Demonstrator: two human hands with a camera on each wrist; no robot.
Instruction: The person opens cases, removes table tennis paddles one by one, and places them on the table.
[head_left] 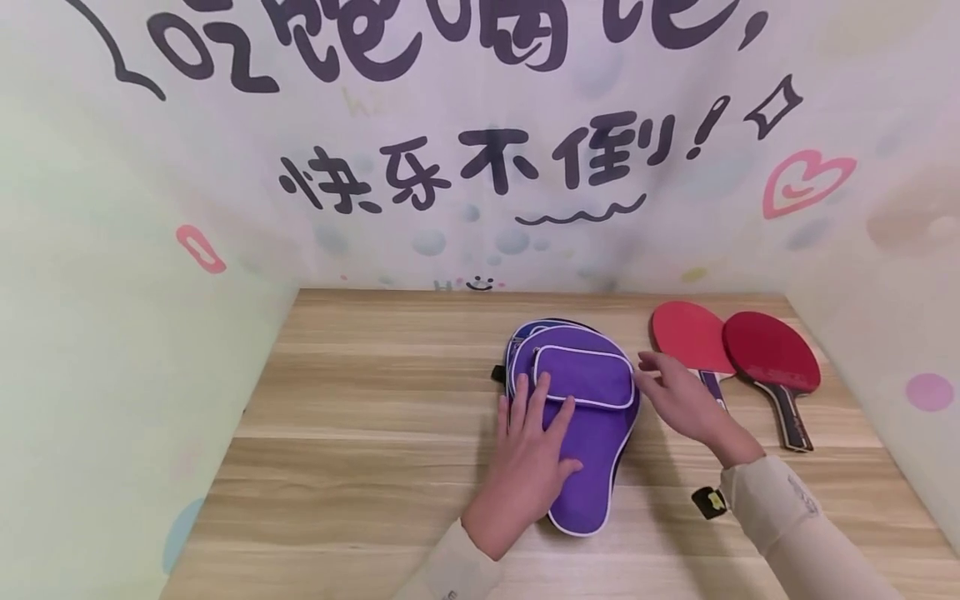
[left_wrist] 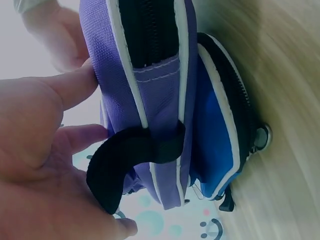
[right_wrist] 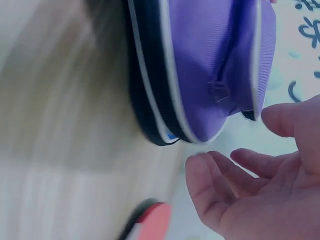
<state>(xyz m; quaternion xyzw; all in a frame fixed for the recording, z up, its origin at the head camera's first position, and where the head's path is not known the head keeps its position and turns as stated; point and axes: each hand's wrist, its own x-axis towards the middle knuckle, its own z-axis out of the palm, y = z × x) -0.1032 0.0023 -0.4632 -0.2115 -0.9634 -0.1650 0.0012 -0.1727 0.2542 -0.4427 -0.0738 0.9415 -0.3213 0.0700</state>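
Observation:
A purple table tennis bat case (head_left: 588, 487) with white piping and a zipped front pocket lies in the middle of the table. It is stacked on a blue case (left_wrist: 212, 112), whose edge shows beneath it. My left hand (head_left: 525, 471) rests on the purple case with its fingers spread, fingertips near the pocket's lower edge. In the left wrist view a black strap loop (left_wrist: 112, 162) stands out from the case's side. At the case's right edge, my right hand (head_left: 684, 402) hovers with loosely bent fingers and nothing between them.
Two red table tennis bats lie at the right: one lighter red (head_left: 686, 333), its handle partly behind my right hand, and one darker (head_left: 772, 350) overlapping it. A small black piece with a yellow mark (head_left: 708, 502) is beside my right sleeve. Printed walls (head_left: 480, 250) bound the table.

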